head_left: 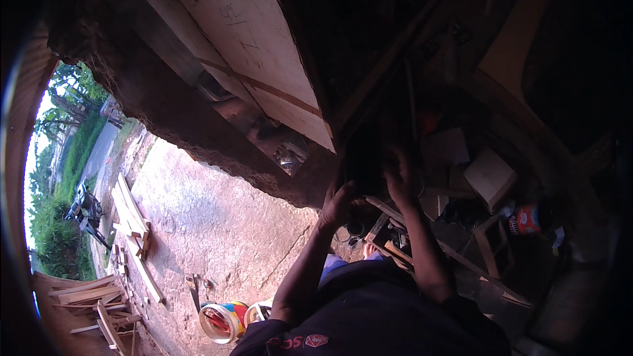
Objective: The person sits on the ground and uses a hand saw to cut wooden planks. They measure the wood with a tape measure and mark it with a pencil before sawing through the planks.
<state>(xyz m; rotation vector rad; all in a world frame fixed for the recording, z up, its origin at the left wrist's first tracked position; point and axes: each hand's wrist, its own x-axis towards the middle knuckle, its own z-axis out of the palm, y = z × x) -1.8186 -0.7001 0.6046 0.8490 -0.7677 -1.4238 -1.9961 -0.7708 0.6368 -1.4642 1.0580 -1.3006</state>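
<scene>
Both my arms reach forward into deep shade. My left hand is closed at the near left side of a dark, blocky thing, with the thumb along its edge. On the other side, my right hand has its fingers curled against the same dark thing. Its kind is lost in the shadow, and most of my fingertips are hidden. Just beyond my left hand is the lower corner of a large pale board with pencil marks on it.
Wood strips and a timber pile lie at the left. A bucket with tools stands on the concrete floor near my left elbow. Wood blocks, a wooden frame and a red can crowd the right.
</scene>
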